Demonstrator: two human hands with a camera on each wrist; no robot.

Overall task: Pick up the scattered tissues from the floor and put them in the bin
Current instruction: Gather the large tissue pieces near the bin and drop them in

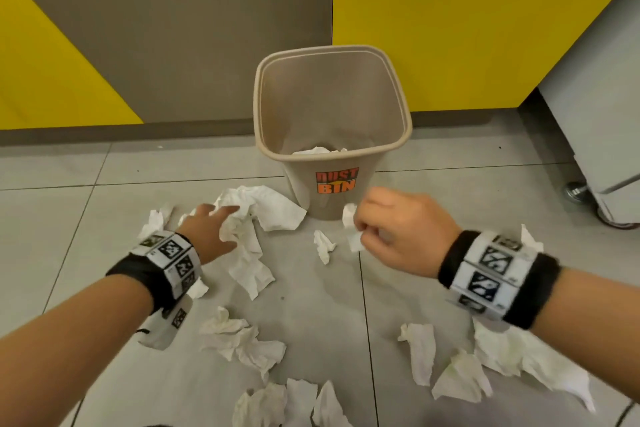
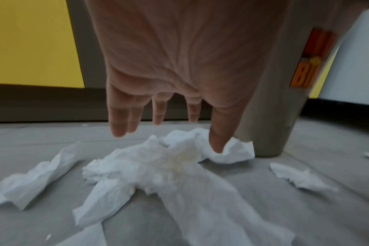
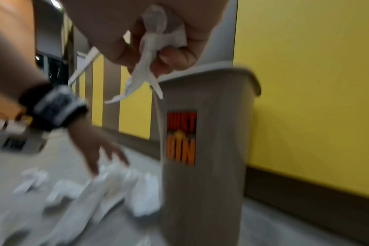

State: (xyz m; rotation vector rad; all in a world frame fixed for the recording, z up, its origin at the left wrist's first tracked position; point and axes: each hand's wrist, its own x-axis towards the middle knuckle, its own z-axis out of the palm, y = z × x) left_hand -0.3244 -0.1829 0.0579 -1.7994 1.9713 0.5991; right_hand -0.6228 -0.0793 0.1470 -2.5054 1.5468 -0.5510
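Observation:
A beige bin [image 1: 332, 114] with an orange label stands on the tiled floor against the wall, with some white tissue [image 1: 318, 150] inside. Several crumpled white tissues lie around it. My right hand [image 1: 388, 229] grips a small tissue [image 3: 154, 43] in curled fingers, in the air just in front of the bin [image 3: 202, 149]. My left hand [image 1: 214, 225] reaches down with straight, spread fingers over a large crumpled tissue [image 1: 256, 211] left of the bin. In the left wrist view a fingertip touches that large tissue [image 2: 179, 163].
More tissues lie near me: a cluster [image 1: 242, 340] at centre, several [image 1: 450, 364] at right, a small one [image 1: 323, 246] between my hands. A grey wheeled cabinet [image 1: 595, 135] stands at the right. The wall [image 1: 485, 10] is yellow and brown.

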